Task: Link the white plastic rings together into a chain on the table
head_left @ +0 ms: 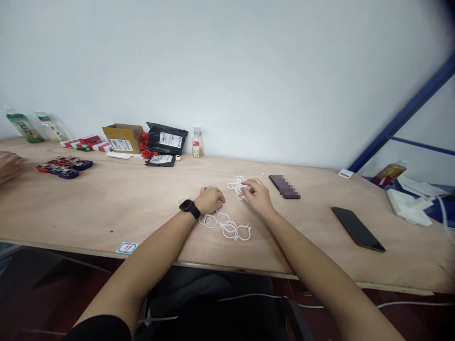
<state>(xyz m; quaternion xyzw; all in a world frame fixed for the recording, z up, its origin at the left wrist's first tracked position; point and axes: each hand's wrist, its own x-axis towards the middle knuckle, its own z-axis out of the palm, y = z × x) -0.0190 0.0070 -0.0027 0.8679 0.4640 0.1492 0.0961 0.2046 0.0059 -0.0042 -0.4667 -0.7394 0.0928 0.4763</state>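
White plastic rings with small clasp ends, like curtain rings (243, 232), lie in a loose overlapping group on the wooden table (142, 213). My left hand (210, 200), with a black watch on its wrist, rests at the upper side of this group, fingers curled down on a ring whose edge shows at the fingertips. To the right, my right hand (259, 196) has thumb and fingers pinched together on a ring at the edge of a second, smaller pile of white rings (234, 186). The palm sides of both hands are hidden.
A patterned dark flat item (284, 186) and a black phone (357, 228) lie to the right. Along the wall stand a cardboard box (122, 138), a black parcel (166, 139) and a small bottle (197, 143). Red and blue cases (64, 166) and another person's hand (10, 166) are left.
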